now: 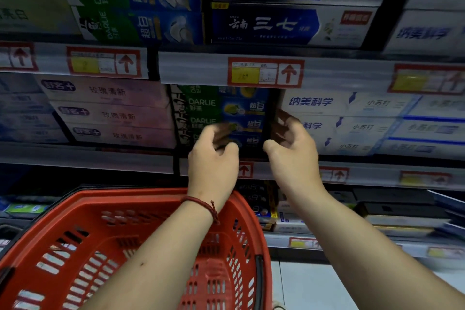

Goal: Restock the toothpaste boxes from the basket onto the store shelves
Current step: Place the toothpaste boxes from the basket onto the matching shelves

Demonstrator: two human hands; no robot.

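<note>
**Both hands at the Darlie stack, middle shelf**

Head view: the left hand point(214, 158) and right hand point(293, 148) flank the green-and-blue Darlie boxes point(221, 118) at 12 o'clock, fingers curled; whether either grip clamps a box I cannot tell. A dark gap edges the stack's right side. The red basket point(83, 241) at 7 o'clock shows bare mesh.

Price tags: red-framed labels point(265, 72) with yellow panels and upward arrows, clipped along the shelf edge rails.
Printing on tags: too blurred to read.
Bracelet: a dark red braided cord point(201, 202) around a wrist, its loose end hanging down.
Floor: pale tiles point(302, 284) at lower right, below the bottom rail.
Lowest rail: more tags point(303, 243), possibly the same red and yellow kind.
</note>
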